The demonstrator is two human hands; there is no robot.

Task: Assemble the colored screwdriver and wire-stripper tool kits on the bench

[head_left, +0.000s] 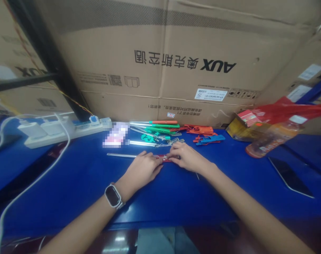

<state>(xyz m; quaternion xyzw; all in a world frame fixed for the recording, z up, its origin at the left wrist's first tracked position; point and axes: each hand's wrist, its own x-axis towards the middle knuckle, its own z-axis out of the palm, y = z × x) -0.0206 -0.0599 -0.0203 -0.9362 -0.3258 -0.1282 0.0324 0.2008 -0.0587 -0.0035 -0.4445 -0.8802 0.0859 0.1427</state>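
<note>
A thin silver rod (121,155) with a red plastic handle (165,158) lies across the blue table. My left hand (146,165), with a watch on its wrist, is closed over the rod where it meets the handle. At the handle's right part, my right hand (186,155) is pinched, and its fingertips hide what they press on. Small pale parts and wire show in the handle between my hands. Just behind lie several silver rods with green and orange handles (164,122), and loose orange handle pieces (200,129) and blue ones (210,139).
A power strip (78,132) with white plugs and a cable stands at the left. A bright, blurred-out panel (116,134) sits by it. At the right are a drink bottle (275,137), an open box (236,127) and a phone (291,177). Large cartons (160,35) wall the back.
</note>
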